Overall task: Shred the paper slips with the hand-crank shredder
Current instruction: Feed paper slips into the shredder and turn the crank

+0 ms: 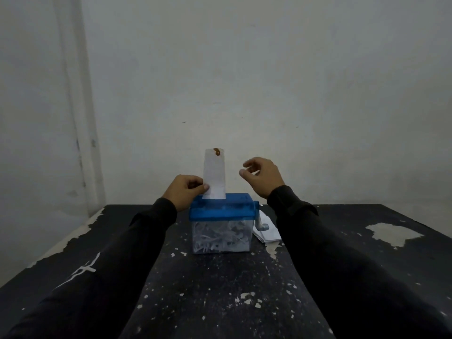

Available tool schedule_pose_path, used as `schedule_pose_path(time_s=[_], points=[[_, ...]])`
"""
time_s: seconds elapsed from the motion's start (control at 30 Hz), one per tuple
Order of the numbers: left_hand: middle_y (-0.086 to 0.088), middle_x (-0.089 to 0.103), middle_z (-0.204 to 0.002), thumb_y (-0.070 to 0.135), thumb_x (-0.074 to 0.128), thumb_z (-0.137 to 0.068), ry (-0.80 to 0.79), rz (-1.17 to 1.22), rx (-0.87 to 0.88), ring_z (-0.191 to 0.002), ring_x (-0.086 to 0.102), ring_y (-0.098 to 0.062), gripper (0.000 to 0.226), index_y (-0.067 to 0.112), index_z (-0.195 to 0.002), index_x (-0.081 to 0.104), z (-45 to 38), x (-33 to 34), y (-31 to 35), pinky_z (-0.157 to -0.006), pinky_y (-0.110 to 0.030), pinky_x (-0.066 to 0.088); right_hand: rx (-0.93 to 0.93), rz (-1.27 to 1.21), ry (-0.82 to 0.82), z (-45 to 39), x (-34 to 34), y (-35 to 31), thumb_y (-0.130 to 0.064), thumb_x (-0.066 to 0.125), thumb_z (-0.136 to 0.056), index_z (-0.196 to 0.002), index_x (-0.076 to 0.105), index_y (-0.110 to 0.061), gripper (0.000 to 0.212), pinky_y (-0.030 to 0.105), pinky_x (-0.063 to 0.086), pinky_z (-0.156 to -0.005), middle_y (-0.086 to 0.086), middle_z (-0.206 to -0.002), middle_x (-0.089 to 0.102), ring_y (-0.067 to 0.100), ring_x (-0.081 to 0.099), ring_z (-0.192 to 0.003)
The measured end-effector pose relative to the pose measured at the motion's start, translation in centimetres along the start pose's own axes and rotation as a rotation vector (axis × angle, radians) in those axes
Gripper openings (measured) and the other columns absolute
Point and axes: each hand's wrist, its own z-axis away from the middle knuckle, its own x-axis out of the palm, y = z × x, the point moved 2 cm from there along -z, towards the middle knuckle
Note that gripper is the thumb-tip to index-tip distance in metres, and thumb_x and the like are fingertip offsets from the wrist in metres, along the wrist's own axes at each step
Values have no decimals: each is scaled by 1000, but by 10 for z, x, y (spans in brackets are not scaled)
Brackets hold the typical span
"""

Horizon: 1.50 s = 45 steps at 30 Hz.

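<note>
A person's left hand (186,191) is pinching 1 paper slip (214,176) upright in the slot of the shredder (220,223) on the table (367,253); the right hand (260,176), fingers loosely curled and holding nothing, is hovering above the crank (259,220), likely its next grip.

No readable text, number or brand shows anywhere. The only sign is a white, angular, cross-like mark on the black left sleeve (83,270), left of and nearer than the shredder (221,223); it spells out nothing legible.
</note>
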Motion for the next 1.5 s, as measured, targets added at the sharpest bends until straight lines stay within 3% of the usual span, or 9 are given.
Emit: schedule_pose_path(time_s=[0.23, 0.37, 0.47, 0.7, 0.93, 1.07, 1.2, 1.33, 1.5], points=[[4, 74, -93, 15, 67, -98, -15, -20, 16, -78, 68, 4, 10, 10, -97, 76, 5, 2, -6, -69, -7, 50, 196, 134, -227, 42, -5, 50, -51, 57, -98, -112, 65, -17, 38, 23, 49, -69, 4, -103, 68, 12, 63, -87], [-1, 74, -92, 21, 67, -98, 19, -36, 10, -84, 67, -6, 15, 9, -94, 75, 9, 6, -12, -68, -8, 49, 261, -13, -396, 65, 2, 55, -63, 43, -99, -126, 55, -23, 49, 23, 50, -68, 1, -116, 63, 12, 62, -89], [-4, 72, -87, 23, 68, -98, 46, -37, 21, -80, 66, -9, 19, 7, -90, 73, 11, 9, -16, -67, -11, 50, 256, -45, -370, 73, 7, 57, -62, 49, -97, -136, 46, -23, 56, 17, 46, -51, 2, -113, 62, 11, 61, -72], [-11, 71, -85, 22, 69, -97, 83, -49, 9, -77, 64, -16, 22, 2, -87, 70, 9, 12, -19, -69, -21, 53, 183, -82, -306, 74, 9, 58, -56, 56, -97, -144, 44, -26, 57, 21, 49, -48, 9, -107, 67, 2, 59, -51], [-11, 69, -84, 20, 69, -95, 114, -171, 21, -78, 64, -23, 21, 2, -85, 66, 4, 19, -22, -71, -32, 50, 209, -66, -300, 66, 1, 52, -55, 65, -91, -148, 49, -15, 71, 14, 46, -49, 18, -118, 68, 5, 64, -54], [-6, 65, -100, 44, 75, -90, 88, -229, 68, -89, 63, -19, 35, 11, -101, 67, 6, 32, -23, -72, -32, 54, 206, -30, -320, 63, -1, 50, -55, 66, -91, -148, 50, -16, 71, 14, 44, -50, 14, -123, 65, 3, 49, -68], [6, 68, -116, 57, 79, -81, 17, -84, -6, -102, 65, -11, 58, 20, -124, 66, 8, 36, -23, -80, -22, 51, 190, 75, -298, 63, -3, 52, -60, 68, -87, -127, 59, -20, 57, 26, 47, -66, 6, -113, 66, 16, 59, -81], [5, 68, -122, 74, 77, -67, -38, -73, -16, -107, 64, -14, 83, 20, -129, 64, 4, 33, -25, -83, -22, 52, 328, -366, -127, 68, -9, 50, -23, 57, -97, -92, 48, -9, 17, 27, 33, -45, 10, -76, 58, 14, 44, -54], [3, 67, -120, 71, 80, -69, -48, -46, -34, -106, 64, -16, 79, 20, -127, 63, 6, 34, -21, -81, -22, 51, 361, -601, -32, 55, -17, 43, -5, 45, -101, -84, 46, -14, 19, 23, 30, -42, 12, -67, 49, 16, 38, -48]])
